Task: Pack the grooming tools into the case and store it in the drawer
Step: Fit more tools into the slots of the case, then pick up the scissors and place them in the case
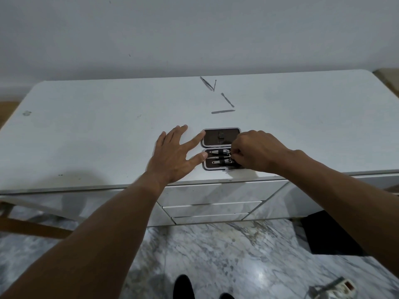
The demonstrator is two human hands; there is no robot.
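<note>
A small brown case [220, 138] with a grey rim lies open near the front edge of the white desk [108, 130]. Its near half holds metal clippers [222, 156] under a black strap. My left hand [174, 156] rests spread on the desk, index finger and thumb touching the case's left side. My right hand [257, 151] covers the case's right end, fingertips pinched on a tool there. Farther back lie tweezers [209, 83], a thin double-ended tool [227, 99] and a flat nail file [222, 111].
Three white drawers [211, 194] stacked under the desk, all closed, just below the case. A white wall stands behind the desk. Marble floor below, with a power strip [336, 288] at bottom right and a dark object [332, 234] under the desk's right side.
</note>
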